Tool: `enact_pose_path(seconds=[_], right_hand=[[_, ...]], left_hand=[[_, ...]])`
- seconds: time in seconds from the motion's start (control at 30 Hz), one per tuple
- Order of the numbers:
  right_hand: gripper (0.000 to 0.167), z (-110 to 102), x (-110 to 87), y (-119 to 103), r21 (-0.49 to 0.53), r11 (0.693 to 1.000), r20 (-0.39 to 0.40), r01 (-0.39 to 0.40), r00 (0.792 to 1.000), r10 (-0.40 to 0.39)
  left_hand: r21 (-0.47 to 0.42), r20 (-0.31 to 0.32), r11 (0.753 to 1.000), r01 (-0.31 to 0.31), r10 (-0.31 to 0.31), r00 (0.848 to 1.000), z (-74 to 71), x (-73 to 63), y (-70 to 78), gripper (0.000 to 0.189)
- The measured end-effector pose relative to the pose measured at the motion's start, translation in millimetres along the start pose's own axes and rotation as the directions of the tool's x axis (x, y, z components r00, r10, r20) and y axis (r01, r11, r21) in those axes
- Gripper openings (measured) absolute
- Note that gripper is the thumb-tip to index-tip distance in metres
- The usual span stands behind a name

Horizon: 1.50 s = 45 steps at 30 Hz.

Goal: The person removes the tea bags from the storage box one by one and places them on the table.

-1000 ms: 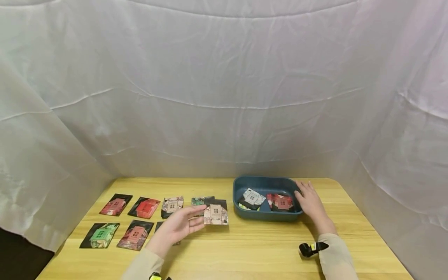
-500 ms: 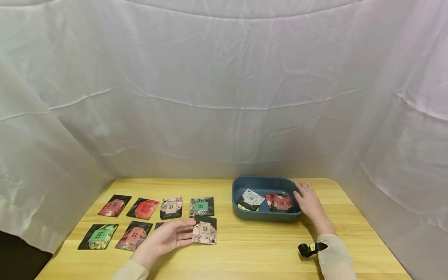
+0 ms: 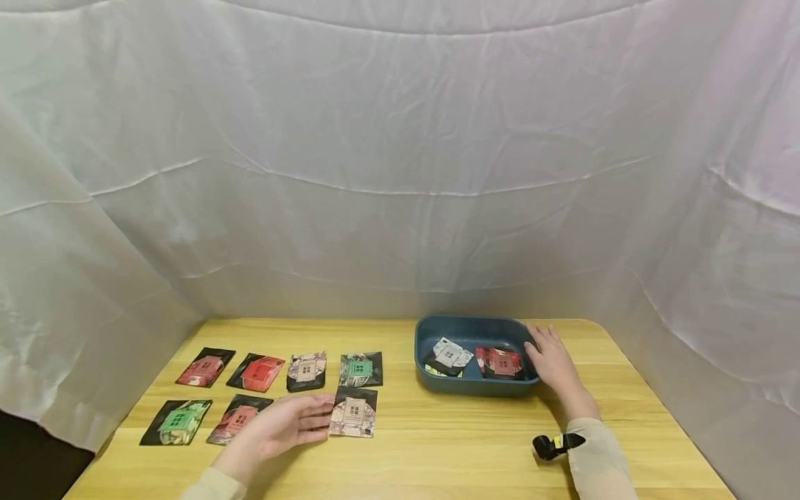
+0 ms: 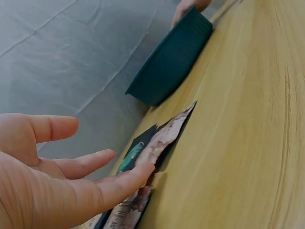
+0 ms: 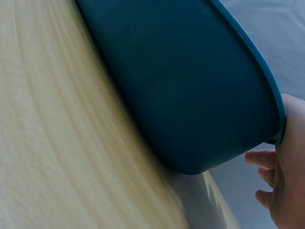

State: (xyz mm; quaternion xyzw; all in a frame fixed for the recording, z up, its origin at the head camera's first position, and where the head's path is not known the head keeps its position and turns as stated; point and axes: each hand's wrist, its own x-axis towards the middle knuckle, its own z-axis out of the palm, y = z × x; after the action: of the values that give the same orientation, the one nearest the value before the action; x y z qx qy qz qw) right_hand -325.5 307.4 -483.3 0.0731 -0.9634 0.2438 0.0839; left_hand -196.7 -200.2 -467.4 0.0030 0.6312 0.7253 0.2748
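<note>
The left hand (image 3: 281, 427) lies low over the table (image 3: 469, 451), thumb apart and fingers extended and relaxed, their tips at the left edge of a cream-and-black packet (image 3: 353, 413); whether they touch it is hard to tell. That packet lies at the right end of the front row, its far edge close against the green-labelled packet (image 3: 360, 369) behind. The hand and wrist block most of another packet, of which only a sliver shows, and overlap the dark-red packet (image 3: 234, 419) beside it. At the front row's left end lies a green packet (image 3: 177, 422); the back row continues leftward with a cream-labelled packet (image 3: 306, 371), a bright-red packet (image 3: 255, 372) and a pink-red packet (image 3: 205, 367). Right of the rows stands a blue basin (image 3: 478, 387), holding a white-labelled packet (image 3: 454, 353) and a red packet (image 3: 502, 362). The right hand (image 3: 554, 367) rests on its right rim, fingers loosely extended. A pale curtain (image 3: 400, 173) hangs behind the table.
</note>
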Motion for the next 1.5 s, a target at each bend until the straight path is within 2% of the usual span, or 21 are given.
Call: enact_pose_path(seconds=[0.27,0.47,0.83,1.1,1.5], right_hand=[[0.052,1,0.2,1,-0.006,1.0,0.0,0.005,1.0,-0.005],[0.052,0,1.4,0,-0.007,1.0,-0.005,0.006,1.0,-0.006],[0.052,1,0.1,-2,0.007,1.0,0.0,0.001,1.0,-0.001],[0.052,2,0.1,-1,0.0,1.0,-0.008,0.006,1.0,-0.006],[0.052,0,-1.0,-1,-0.001,1.0,-0.006,0.004,1.0,-0.004]], left_hand=[[0.068,0.009,0.998,0.004,-0.004,1.0,1.2,-11.5,9.0,0.063],[0.11,-0.007,0.994,-0.024,0.025,1.0,2.0,-16.5,22.2,0.064],[0.065,0.014,0.995,-0.082,0.081,0.997,16.1,-11.5,51.9,0.057],[0.034,0.056,0.989,-0.141,0.139,0.989,36.0,6.9,64.9,0.058],[-0.03,0.082,0.988,-0.149,0.151,0.985,70.3,58.6,74.1,0.052]])
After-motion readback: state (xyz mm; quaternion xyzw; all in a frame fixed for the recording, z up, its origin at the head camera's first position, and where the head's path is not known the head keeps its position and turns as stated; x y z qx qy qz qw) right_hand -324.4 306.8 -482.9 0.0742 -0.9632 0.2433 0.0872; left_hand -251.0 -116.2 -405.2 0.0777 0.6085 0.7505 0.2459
